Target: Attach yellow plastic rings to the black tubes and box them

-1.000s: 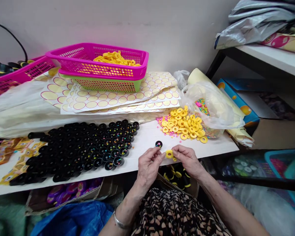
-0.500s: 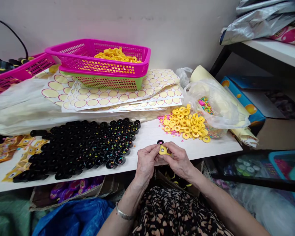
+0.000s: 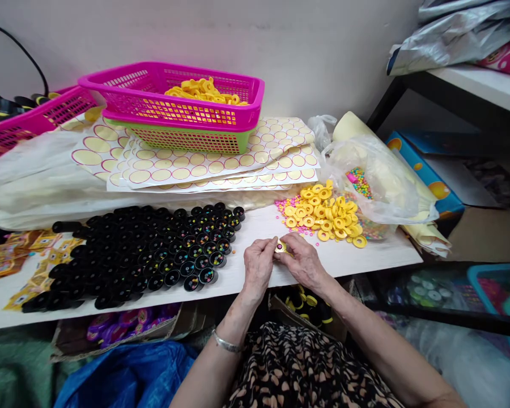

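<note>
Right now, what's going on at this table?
A person's left hand and right hand meet over the white table, their fingertips around a small yellow ring with something dark showing in its hole. To the left stand rows of black cups, many with coloured beads visible inside. Beyond the right hand lies a pile of loose yellow rings, with pink beads scattered beside it. More yellow pieces sit in the pink basket at the back.

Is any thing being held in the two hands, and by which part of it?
Yes, a yellow ring, held by its rim: left hand fingers at its left side, right hand fingers at its right.
</note>
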`<state>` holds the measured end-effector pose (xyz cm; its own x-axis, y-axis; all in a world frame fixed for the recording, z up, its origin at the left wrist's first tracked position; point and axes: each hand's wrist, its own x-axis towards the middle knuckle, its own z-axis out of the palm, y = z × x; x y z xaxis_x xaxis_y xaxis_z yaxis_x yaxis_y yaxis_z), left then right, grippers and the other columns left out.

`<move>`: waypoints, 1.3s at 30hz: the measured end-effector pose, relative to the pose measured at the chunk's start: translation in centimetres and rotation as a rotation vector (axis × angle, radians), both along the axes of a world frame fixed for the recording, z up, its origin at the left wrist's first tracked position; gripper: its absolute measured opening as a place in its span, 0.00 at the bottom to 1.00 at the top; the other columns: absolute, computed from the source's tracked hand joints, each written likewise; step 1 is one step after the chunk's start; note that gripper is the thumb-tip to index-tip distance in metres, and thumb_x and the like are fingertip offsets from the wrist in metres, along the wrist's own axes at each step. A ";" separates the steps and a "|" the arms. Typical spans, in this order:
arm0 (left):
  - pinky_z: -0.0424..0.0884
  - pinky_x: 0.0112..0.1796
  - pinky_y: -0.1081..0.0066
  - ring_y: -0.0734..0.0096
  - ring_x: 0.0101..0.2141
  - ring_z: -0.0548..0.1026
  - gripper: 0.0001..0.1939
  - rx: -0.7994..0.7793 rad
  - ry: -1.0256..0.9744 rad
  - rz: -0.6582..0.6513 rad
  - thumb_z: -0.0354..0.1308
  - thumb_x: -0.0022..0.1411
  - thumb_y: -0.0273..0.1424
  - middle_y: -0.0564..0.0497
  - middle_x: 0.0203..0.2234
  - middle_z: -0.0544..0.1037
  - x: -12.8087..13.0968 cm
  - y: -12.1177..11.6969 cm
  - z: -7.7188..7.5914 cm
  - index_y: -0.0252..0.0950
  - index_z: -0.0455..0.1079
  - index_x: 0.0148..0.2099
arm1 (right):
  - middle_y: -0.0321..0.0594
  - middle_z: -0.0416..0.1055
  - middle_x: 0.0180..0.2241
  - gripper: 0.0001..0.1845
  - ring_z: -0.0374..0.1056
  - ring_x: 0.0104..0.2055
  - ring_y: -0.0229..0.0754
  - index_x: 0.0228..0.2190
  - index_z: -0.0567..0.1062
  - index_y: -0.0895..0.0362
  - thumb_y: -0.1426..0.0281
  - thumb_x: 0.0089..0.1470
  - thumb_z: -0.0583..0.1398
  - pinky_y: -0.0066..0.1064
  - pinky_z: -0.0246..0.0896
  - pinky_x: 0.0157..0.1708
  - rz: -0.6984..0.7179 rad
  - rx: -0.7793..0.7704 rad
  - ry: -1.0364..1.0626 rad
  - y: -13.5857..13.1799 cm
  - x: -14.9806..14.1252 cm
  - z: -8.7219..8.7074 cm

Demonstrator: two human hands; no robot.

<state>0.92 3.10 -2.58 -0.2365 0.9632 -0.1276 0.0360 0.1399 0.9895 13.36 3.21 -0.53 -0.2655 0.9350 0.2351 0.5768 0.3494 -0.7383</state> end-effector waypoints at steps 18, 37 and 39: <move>0.60 0.19 0.77 0.80 0.18 0.64 0.11 -0.095 -0.078 0.033 0.59 0.49 0.37 0.56 0.19 0.69 0.9 0.2 0.4 0.33 0.69 0.25 | 0.29 0.61 0.14 0.15 0.53 0.13 0.29 0.24 0.70 0.58 0.58 0.46 0.59 0.20 0.42 0.10 -0.271 -0.712 0.796 0.9 -1.6 -1.3; 0.59 0.24 0.77 0.79 0.24 0.62 0.15 0.200 0.167 -0.371 0.67 0.41 0.33 0.55 0.24 0.66 -0.6 -0.7 0.7 0.34 0.72 0.33 | 0.32 0.63 0.14 0.16 0.56 0.16 0.31 0.15 0.68 0.60 0.60 0.40 0.62 0.23 0.47 0.15 -0.281 -0.677 0.804 0.7 -1.1 -0.3; 0.60 0.26 0.76 0.77 0.25 0.63 0.14 0.265 0.208 -0.359 0.67 0.42 0.35 0.55 0.24 0.67 -0.2 -1.2 1.2 0.34 0.72 0.32 | 0.34 0.65 0.16 0.19 0.58 0.18 0.31 0.18 0.70 0.61 0.57 0.44 0.60 0.23 0.49 0.16 -0.253 -0.691 0.867 -0.2 0.2 -0.1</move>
